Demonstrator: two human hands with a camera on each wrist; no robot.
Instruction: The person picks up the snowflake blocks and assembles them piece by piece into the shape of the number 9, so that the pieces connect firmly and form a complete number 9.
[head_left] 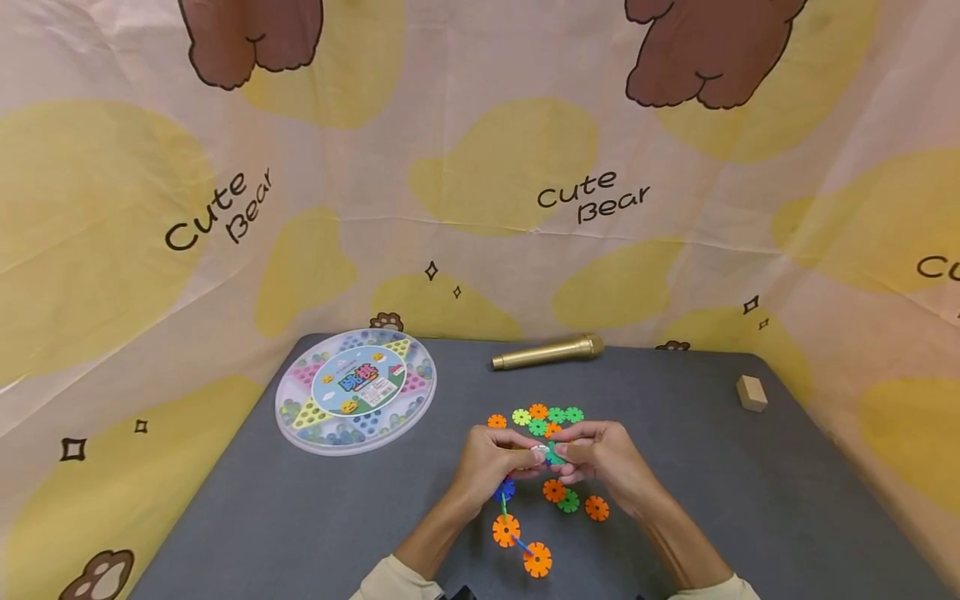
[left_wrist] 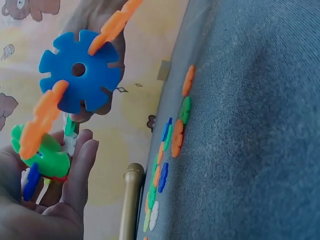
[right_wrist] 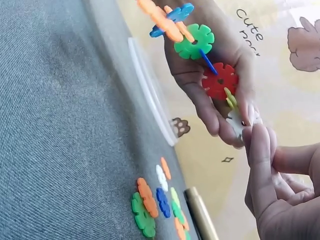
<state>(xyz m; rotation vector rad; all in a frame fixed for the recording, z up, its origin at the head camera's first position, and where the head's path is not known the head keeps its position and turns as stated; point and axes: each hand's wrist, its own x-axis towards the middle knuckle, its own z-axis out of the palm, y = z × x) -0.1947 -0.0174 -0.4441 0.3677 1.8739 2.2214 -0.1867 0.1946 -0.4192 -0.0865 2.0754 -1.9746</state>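
Note:
My left hand (head_left: pixel 486 460) pinches a white notched disc (right_wrist: pixel 237 123) at the end of a chain of interlocking snowflake discs. Beyond it the chain runs through a red disc (right_wrist: pixel 220 81) and a green disc (right_wrist: pixel 194 41), and a blue disc (left_wrist: pixel 92 75) hangs lower down. At its far end is an orange disc (head_left: pixel 537 559). Close against the left fingertips, my right hand (head_left: pixel 606 460) pinches a green disc (head_left: pixel 556 453) beside the white one. The fingers hide where these two discs meet.
Several loose discs lie on the grey table, among them an orange one (head_left: pixel 597 508) and a yellow-green one (head_left: pixel 521 417). Behind them is a gold microphone (head_left: pixel 547 352). A round marble game board (head_left: pixel 420 408) lies at the left, a wooden block (head_left: pixel 752 393) at the right.

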